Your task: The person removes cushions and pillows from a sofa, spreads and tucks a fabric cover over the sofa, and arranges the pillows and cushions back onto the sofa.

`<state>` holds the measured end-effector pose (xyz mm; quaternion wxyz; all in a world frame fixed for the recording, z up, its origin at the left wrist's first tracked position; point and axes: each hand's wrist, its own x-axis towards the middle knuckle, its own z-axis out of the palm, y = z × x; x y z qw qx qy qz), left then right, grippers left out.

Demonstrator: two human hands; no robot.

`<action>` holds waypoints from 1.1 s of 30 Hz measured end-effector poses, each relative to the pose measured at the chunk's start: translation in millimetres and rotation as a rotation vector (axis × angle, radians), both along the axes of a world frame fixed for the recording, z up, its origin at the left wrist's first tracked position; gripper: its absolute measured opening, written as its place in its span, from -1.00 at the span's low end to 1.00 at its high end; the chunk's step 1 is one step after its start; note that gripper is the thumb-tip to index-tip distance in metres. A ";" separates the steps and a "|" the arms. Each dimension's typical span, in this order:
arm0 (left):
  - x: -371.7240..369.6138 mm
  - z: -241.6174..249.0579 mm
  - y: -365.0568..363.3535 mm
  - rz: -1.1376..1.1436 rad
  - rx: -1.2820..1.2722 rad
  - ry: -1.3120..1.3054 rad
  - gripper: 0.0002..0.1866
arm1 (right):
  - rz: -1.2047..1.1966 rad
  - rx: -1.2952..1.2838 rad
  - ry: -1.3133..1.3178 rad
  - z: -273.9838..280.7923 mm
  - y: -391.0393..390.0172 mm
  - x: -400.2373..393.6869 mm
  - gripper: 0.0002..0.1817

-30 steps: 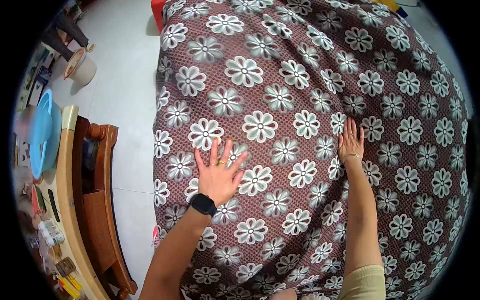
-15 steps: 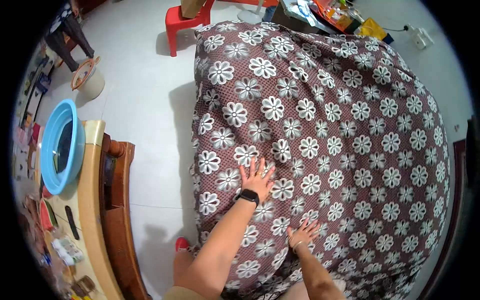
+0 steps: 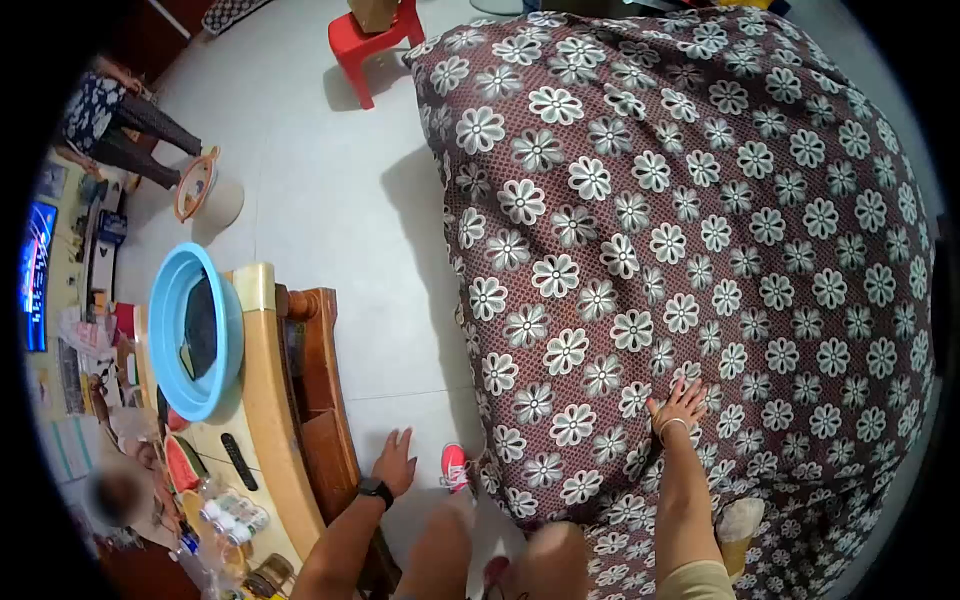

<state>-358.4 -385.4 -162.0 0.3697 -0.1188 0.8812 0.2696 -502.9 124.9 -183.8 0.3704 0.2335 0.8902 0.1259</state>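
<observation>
A dark maroon cloth with white flowers is spread over a large, broad shape filling the right side; what lies underneath is hidden. My right hand, with a thin bracelet at the wrist, rests flat on this cloth, fingers spread. My left hand, wearing a black watch, is held off the cloth, over the floor between the wooden table and the cloth's left edge. Its fingers are stretched out and hold nothing. My knees and a red shoe show below.
On the table stand a light-blue basin with something dark inside, a cut watermelon and a black remote. Further off are a red stool, a bucket and a standing person. Another person sits at lower left.
My left hand has lifted off the flowered cloth and moved left, over the floor. My right hand stays flat on the cloth. The view has shifted left, bringing more of the table into sight.
</observation>
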 end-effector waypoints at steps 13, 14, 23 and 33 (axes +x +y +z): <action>-111.4 44.0 16.4 -0.113 -0.004 0.119 -0.34 | -0.109 0.032 -0.381 22.1 9.3 -48.9 0.00; -135.2 44.2 25.2 -0.137 -0.007 0.166 -0.35 | -0.106 -0.001 -0.364 26.3 12.2 -55.7 -0.03; -357.1 98.3 99.5 -0.496 -0.014 0.672 -0.49 | -0.061 -0.337 -0.091 98.5 22.4 -200.4 -0.41; -629.3 135.2 162.6 -1.092 -0.020 1.024 -0.44 | 0.453 -0.284 1.243 279.1 -3.8 -523.1 -0.85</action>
